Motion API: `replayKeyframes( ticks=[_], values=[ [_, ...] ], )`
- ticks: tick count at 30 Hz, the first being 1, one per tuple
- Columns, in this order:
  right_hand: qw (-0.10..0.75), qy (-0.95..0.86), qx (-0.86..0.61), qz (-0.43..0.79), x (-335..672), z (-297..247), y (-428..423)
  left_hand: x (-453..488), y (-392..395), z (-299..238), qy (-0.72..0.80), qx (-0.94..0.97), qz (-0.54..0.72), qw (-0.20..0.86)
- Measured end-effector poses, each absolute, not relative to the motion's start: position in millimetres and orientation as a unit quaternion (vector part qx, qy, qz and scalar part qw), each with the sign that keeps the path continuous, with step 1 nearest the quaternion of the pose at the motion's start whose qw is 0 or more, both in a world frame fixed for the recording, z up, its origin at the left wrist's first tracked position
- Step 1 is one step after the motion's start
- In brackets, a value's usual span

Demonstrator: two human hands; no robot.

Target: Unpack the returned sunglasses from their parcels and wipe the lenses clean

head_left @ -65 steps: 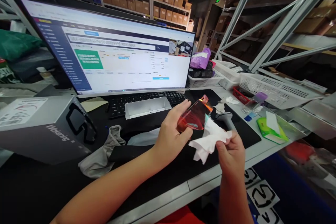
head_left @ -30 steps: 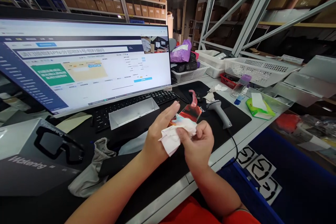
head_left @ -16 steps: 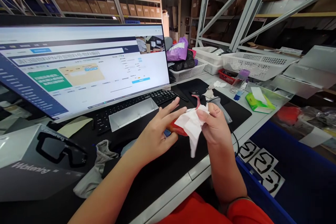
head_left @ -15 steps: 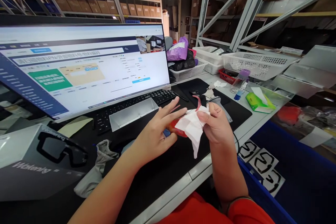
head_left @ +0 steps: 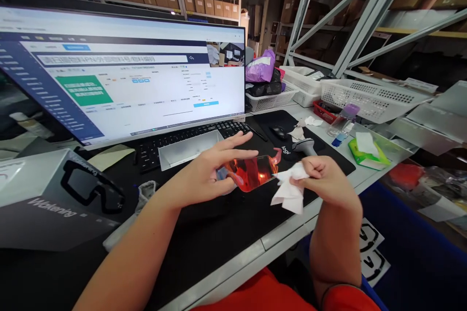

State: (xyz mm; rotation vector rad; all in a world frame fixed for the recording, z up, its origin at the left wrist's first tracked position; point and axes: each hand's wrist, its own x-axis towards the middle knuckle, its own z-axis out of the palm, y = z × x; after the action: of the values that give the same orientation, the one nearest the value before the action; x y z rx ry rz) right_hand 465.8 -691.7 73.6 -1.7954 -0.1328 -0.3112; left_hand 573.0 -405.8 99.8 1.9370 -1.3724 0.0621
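My left hand (head_left: 204,172) grips a pair of sunglasses (head_left: 253,175) by one side, thumb below and the other fingers stretched across the top. The wraparound lens is shiny red-orange, and a reddish temple arm curls up at its right end. Pinched in my right hand (head_left: 326,177) is a crumpled white tissue (head_left: 290,192), hanging just right of the lens. Whether the tissue still touches the lens edge I cannot tell. Behind my left hand lies an open silver tray-like case (head_left: 188,150), in front of the black keyboard (head_left: 148,158).
A monitor (head_left: 146,82) spans the back left. A grey box printed with goggles (head_left: 47,204) stands at left, beside a grey cloth pouch (head_left: 146,194). Rightward are a mouse (head_left: 279,132), a barcode scanner (head_left: 305,146), a green tissue pack (head_left: 370,153) and white baskets (head_left: 368,99).
My right hand has drawn the tissue away to the right, uncovering the red lens. My left hand has shifted slightly left and up with the sunglasses. The camera view has turned a little.
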Motion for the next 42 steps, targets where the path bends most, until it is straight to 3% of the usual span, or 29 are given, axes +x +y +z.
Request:
replayKeyframes(
  ticks=[5,8,12,23,33,36,42],
  values=[
    [0.643,-0.029,-0.648,-0.407,445,74,-718,577,-399,102,-0.548,0.746,-0.014,0.377],
    [0.619,-0.04,-0.65,-0.438,438,81,-719,576,-402,99,-0.558,0.734,-0.047,0.385],
    [0.591,-0.049,-0.7,-0.396,437,90,-712,574,-403,97,-0.561,0.728,-0.068,0.389],
    [0.615,-0.088,-0.748,-0.235,456,94,-671,572,-402,97,-0.587,0.747,-0.03,0.312],
    [0.513,-0.094,-0.85,-0.076,454,68,-668,574,-412,88,-0.545,0.762,0.079,0.339],
    [0.538,-0.082,-0.838,-0.051,452,61,-664,573,-414,89,-0.513,0.767,0.145,0.358],
    [0.666,-0.029,-0.745,-0.01,453,52,-653,567,-416,91,-0.511,0.77,0.174,0.339]
  ],
)
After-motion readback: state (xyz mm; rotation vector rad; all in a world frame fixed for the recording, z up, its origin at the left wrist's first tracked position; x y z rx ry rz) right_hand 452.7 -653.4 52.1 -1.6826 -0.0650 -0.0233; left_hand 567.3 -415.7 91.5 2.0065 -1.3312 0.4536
